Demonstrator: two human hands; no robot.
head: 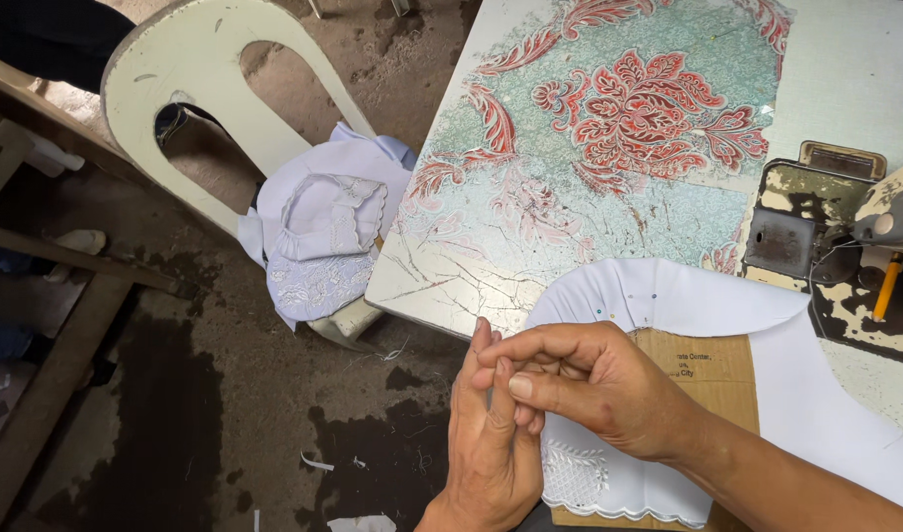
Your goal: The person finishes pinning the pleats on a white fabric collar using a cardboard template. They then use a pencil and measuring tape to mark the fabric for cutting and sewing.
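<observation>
My left hand (pixel 486 448) rises from the bottom edge with its fingers straight and close together. My right hand (pixel 584 379) reaches in from the right, and its thumb and fingers pinch against the left hand's fingertips. Whether anything small sits between them cannot be told. Both hands hover at the table's near edge over a white curved fabric piece (pixel 668 296). It has small pins along its rim and white embroidery (pixel 580 478) on its scalloped lower part. The fabric lies on a brown cardboard sheet (pixel 712 379).
The table (pixel 530 227) has a cracked red-and-green floral cover. A worn sewing machine (pixel 826 236) stands at the right with an orange stick (pixel 887 288) beside it. A pale plastic chair (pixel 186 59) holds white embroidered cloth (pixel 323 236). A wooden frame (pixel 67 345) stands on the left over the stained floor.
</observation>
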